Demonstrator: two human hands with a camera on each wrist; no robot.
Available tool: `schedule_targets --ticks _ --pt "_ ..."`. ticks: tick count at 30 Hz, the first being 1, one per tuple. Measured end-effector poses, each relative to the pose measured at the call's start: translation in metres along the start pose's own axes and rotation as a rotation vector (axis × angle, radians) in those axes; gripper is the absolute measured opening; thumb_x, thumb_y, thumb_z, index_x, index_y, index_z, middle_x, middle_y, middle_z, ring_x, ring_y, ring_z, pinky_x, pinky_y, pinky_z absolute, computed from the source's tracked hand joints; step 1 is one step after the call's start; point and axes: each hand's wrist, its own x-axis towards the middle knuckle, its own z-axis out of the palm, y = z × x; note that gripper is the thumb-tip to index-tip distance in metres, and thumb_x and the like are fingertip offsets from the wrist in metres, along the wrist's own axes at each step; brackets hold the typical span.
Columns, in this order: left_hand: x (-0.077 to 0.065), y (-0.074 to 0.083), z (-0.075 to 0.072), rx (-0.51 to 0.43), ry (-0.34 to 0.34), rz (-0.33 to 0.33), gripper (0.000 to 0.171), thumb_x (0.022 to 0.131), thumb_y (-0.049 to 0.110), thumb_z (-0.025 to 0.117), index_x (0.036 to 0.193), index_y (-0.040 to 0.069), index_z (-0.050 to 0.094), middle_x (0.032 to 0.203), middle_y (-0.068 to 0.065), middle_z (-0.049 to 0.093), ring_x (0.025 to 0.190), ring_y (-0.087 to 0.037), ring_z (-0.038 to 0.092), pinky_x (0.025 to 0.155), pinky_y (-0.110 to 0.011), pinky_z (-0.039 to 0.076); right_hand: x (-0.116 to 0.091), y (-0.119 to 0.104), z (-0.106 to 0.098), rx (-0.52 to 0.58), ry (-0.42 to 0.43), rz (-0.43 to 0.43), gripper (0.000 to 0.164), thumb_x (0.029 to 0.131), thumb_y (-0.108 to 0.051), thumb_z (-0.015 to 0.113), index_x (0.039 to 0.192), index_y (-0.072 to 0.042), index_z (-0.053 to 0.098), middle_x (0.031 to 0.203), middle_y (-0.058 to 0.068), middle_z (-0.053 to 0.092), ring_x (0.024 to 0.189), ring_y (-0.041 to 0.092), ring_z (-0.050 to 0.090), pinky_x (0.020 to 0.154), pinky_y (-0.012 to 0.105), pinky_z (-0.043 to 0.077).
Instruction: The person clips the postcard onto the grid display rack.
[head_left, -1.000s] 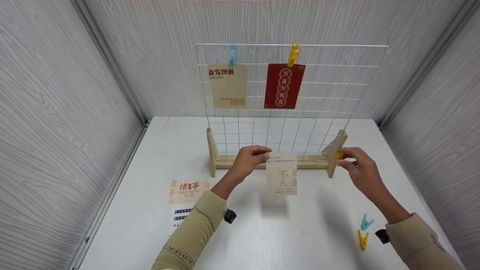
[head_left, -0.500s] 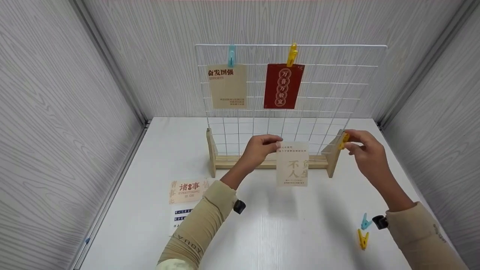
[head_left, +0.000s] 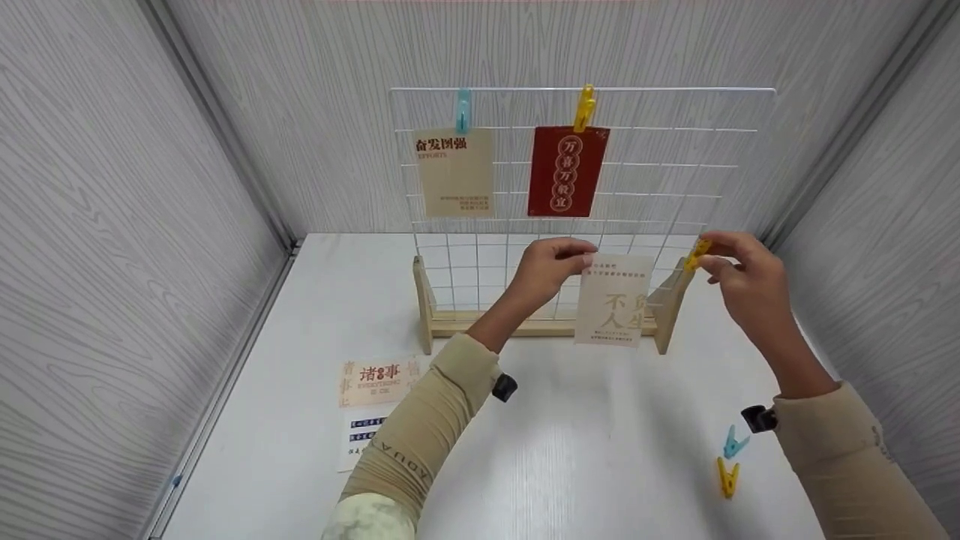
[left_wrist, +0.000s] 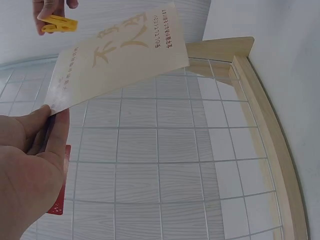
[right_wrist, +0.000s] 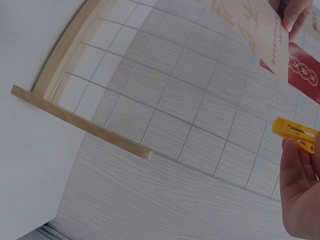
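Both arms are reached forward and raised in the head view; the left arm [head_left: 405, 435] is slanted to the right, the right arm [head_left: 836, 442] to the left; the left wrist [head_left: 521, 300] and right wrist [head_left: 784, 341] are left bare; the left grip [head_left: 551, 266] is turned rightward, its thumb drawn against the fingers in a pinch; the right grip [head_left: 750, 274] is turned leftward, likewise pinched, at nearly the same height, well apart.

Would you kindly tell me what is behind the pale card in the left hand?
Behind the pale card, the wire grid and wooden base rail show past its edges; in the head view, it covers the stretches directly behind it.
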Motion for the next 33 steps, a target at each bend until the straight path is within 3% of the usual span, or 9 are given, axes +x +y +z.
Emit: schedule_targets --ticks 4,13,23,33 --pt "0.009 0.008 0.006 0.01 0.009 0.023 0.019 0.098 0.008 0.065 0.115 0.003 0.073 0.106 -0.006 0.074 0.094 -0.013 0.071 0.089 -0.031 0.059 0.006 -0.008 -0.002 -0.001 0.029 0.007 0.03 0.102 -0.014 0.061 0.129 -0.002 0.064 0.119 0.014 0.065 0.089 -0.002 0.059 0.072 0.008 0.048" --pt "0.027 0.03 0.019 0.08 0.002 0.053 0.021 0.1 0.011 0.063 0.118 0.006 0.072 0.109 -0.002 0.072 0.098 -0.01 0.068 0.087 -0.019 0.056 0.025 -0.016 -0.008 0.041 0.124 -0.004 0.029 0.099 -0.014 0.066 0.125 -0.001 0.067 0.113 0.01 0.07 0.085 0.0 0.062 0.069 0.011 0.049" --pt "0.047 0.055 0.027 0.137 0.042 0.077 0.021 0.101 0.012 0.062 0.118 0.009 0.073 0.11 0.001 0.072 0.097 -0.008 0.066 0.086 -0.019 0.055 0.048 -0.038 -0.012 0.113 0.2 0.011 0.025 0.099 -0.016 0.066 0.12 -0.004 0.071 0.108 0.0 0.07 0.087 0.007 0.062 0.07 0.014 0.049" --pt "0.069 0.067 0.034 0.194 0.114 0.13 0.021 0.101 0.012 0.061 0.118 0.007 0.073 0.111 0.0 0.073 0.095 -0.006 0.065 0.081 -0.014 0.052 0.074 -0.05 -0.016 0.138 0.239 0.034 0.022 0.1 -0.015 0.064 0.119 -0.006 0.072 0.112 0.005 0.069 0.093 0.009 0.064 0.073 0.018 0.049"
